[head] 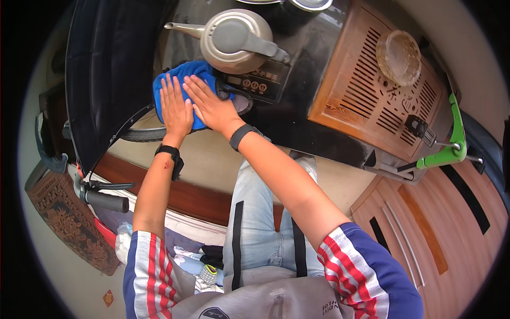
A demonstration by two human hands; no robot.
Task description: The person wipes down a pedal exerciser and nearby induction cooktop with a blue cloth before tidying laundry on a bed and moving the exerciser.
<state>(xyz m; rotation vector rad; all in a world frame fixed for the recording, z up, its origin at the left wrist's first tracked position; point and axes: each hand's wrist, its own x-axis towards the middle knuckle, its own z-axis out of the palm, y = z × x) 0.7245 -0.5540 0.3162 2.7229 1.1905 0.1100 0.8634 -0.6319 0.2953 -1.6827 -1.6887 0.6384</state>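
My left hand (175, 104) lies flat on a blue cloth (201, 68), its fingers stretched out and palm down. Beside it, my right hand (211, 103) presses flat on the same cloth, thumb near the left one. Neither hand's fingers curl around the fabric. A grey piece with a dark edge (241, 103) shows at the cloth's right side, partly hidden by my right hand. Just beyond the cloth stands a metal kettle (237, 42) with a grey lid and handle, its spout pointing left. To the right of the cloth is a black control panel (255, 84) with round buttons.
A slatted wooden tea tray (332, 95) holds a clear bowl (398, 58) at right. Close to its corner are a small black brush (420, 129) and a green jointed arm (458, 127). At left are a dark fabric panel (109, 52), a tyre (143, 134) and a handlebar grip (107, 201).
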